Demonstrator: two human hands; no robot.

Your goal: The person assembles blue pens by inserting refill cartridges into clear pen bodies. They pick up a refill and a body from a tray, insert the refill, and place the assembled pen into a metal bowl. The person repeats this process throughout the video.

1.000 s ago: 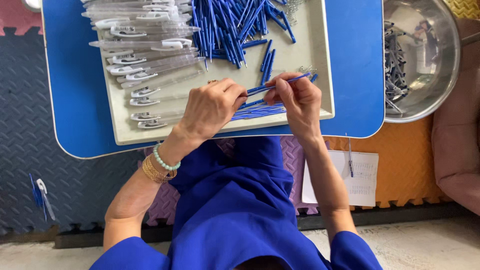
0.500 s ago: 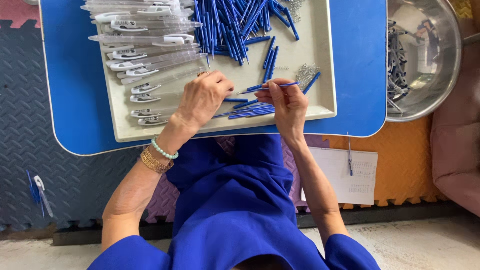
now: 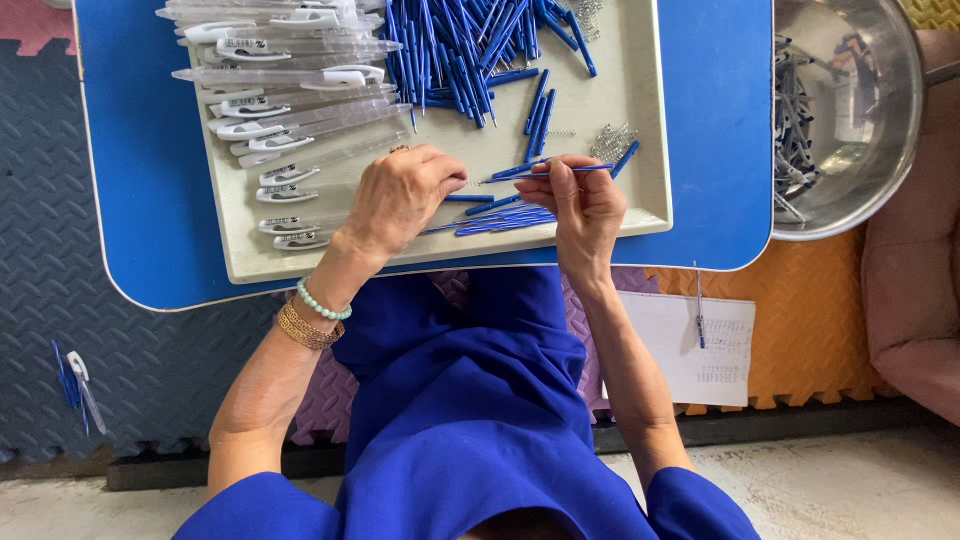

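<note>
left hand (image 3: 400,195) curled palm-down, right hand (image 3: 580,200) fingers pinched

This looks like a small home-style assembly workshop. A low blue table (image 3: 130,200) carries a beige tray (image 3: 640,200) heaped with blue pen refills (image 3: 470,50) at its far edge and clear pen barrels (image 3: 290,80) along its left side. A steel bowl (image 3: 870,150) sits off the table's right edge, foam floor mats (image 3: 60,330) beneath.

free: bare tray floor (image 3: 590,105) | blocked: refill heap (image 3: 460,45), clear barrels (image 3: 290,90)
</note>
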